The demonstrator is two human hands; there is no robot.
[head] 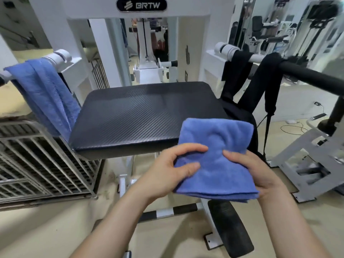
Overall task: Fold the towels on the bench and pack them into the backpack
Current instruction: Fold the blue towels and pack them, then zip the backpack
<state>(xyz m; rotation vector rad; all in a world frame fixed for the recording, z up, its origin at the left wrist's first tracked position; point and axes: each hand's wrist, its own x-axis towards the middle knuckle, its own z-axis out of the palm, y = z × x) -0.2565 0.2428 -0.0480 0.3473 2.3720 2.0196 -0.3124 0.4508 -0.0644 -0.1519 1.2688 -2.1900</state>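
Towel is pinched by left hand and right hand; backpack is hung at one o'clock, nearer the right.

The folded towel covers the fingers of the right hand, leaving only its thumb and heel in sight. It also hides the lower body of the backpack, whose opening cannot be made out. Both forearms are cut off by the bottom edge, the black bar by the right edge, and the machines at upper right are blurred
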